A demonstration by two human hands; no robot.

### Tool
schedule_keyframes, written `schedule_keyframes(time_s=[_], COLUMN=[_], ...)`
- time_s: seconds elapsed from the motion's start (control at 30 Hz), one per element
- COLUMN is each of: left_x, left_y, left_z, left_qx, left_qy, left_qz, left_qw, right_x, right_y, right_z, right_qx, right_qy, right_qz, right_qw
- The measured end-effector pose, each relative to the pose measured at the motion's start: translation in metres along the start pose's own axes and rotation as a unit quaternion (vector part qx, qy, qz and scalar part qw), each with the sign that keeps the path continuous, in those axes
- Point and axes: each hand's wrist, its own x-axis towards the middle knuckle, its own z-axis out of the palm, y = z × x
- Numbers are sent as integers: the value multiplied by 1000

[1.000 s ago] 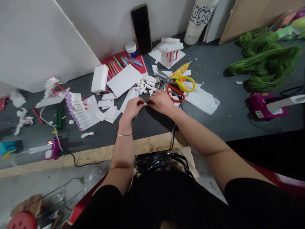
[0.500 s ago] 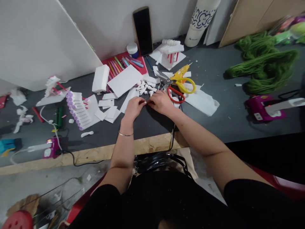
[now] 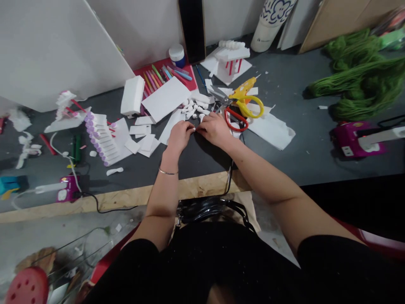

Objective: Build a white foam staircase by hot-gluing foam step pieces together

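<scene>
My left hand (image 3: pixel 179 137) and my right hand (image 3: pixel 215 130) meet fingertip to fingertip over the dark tabletop. Both are closed in a pinch, with a small white piece (image 3: pixel 194 129) just showing between them; its exact shape is hidden by the fingers. Just beyond the fingers lies a heap of small white foam-like bits (image 3: pixel 190 109). Scissors with red and yellow handles (image 3: pixel 236 122) rest open right beside my right hand. To the left of my left hand are cut white rectangles (image 3: pixel 146 142) and a larger white sheet (image 3: pixel 166 98).
Around stand a white model with red posts (image 3: pixel 234 54), a stepped piece with purple edging (image 3: pixel 99 137), a yellow glue gun (image 3: pixel 245 88), markers (image 3: pixel 155 78), a phone (image 3: pixel 192 31), a tumbler (image 3: pixel 267 31), green yarn (image 3: pixel 357 80) and purple power strips (image 3: pixel 357 139) with cables.
The view has tilted slightly, so the table's things sit a little higher in the picture. My hands stay pinched together in the same place, with only slight finger movement.
</scene>
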Motion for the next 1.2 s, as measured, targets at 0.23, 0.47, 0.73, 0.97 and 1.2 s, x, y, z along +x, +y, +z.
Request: schedule_keyframes(time_s=[0.23, 0.47, 0.73, 0.97, 1.2], left_x=[-3, -1, -4, -2, -4], left_y=[8, 17, 18, 22, 21], left_z=[-5, 3, -1, 3, 3], left_qx=[38, 40, 35, 60, 31], left_qy=[-30, -9, -28, -24, -20], left_qz=[-15, -44, -40, -41, -39], left_qw=[999, 998, 998, 997, 999], right_x=[-1, -2, -3, -3, -1], right_y=[0, 0, 0, -3, 9], right_z=[-2, 2, 0, 0, -13], right_qx=[-3, -17, -27, -29, -15], right_qy=[-4, 0, 6, -1, 98], right_qz=[-3, -18, -10, -20, 63], right_qw=[1000, 1000, 1000, 999, 993])
